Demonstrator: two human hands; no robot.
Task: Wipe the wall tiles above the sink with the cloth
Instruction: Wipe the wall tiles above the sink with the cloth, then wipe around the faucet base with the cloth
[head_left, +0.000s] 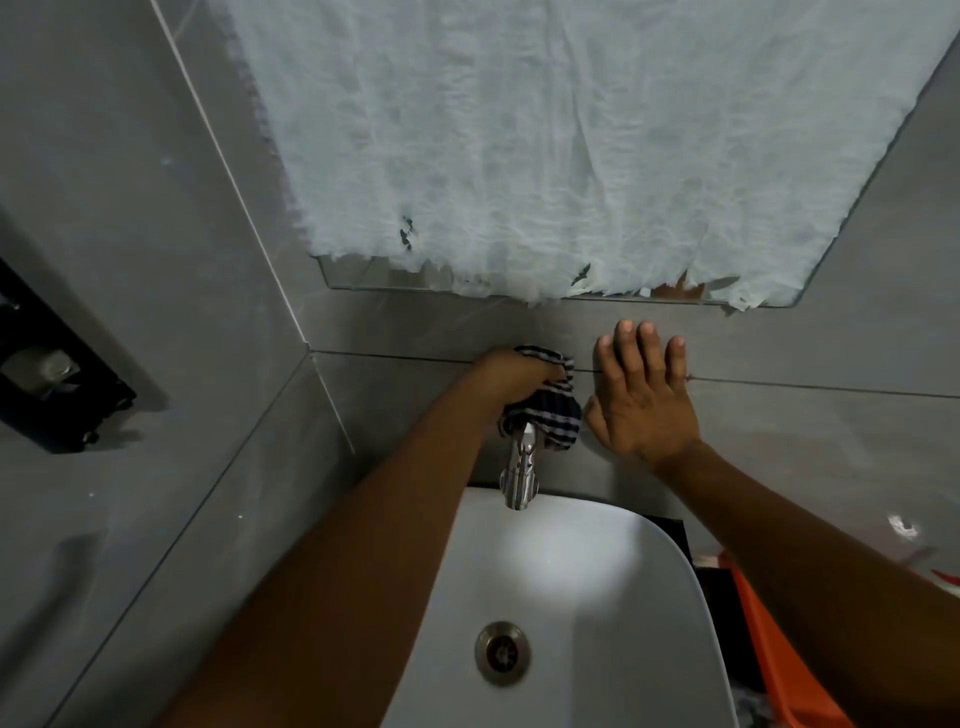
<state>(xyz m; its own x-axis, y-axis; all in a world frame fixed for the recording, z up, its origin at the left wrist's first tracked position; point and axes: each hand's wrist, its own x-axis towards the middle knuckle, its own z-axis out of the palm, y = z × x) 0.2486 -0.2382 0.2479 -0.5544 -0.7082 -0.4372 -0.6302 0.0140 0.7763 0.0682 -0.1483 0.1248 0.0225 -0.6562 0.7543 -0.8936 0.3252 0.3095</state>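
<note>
While the left hand (511, 382) clenches the striped cloth (545, 410) against the grey wall tiles (415, 332), the right hand (641, 397) lies flat and spread just beside it, gripping nothing.

The cloth is bunched directly above the chrome tap (521, 470), its lower folds hanging over the tap's top, and it straddles the horizontal grout line; the right palm's thumb edge nearly touches the cloth; bare tile runs left to the corner joint and farther right beyond the open hand; above, the paper-covered mirror (571, 145) ends near the fingertips; below, the white sink (670, 561) sits against the wall; an orange container (779, 660) lies at its right.
</note>
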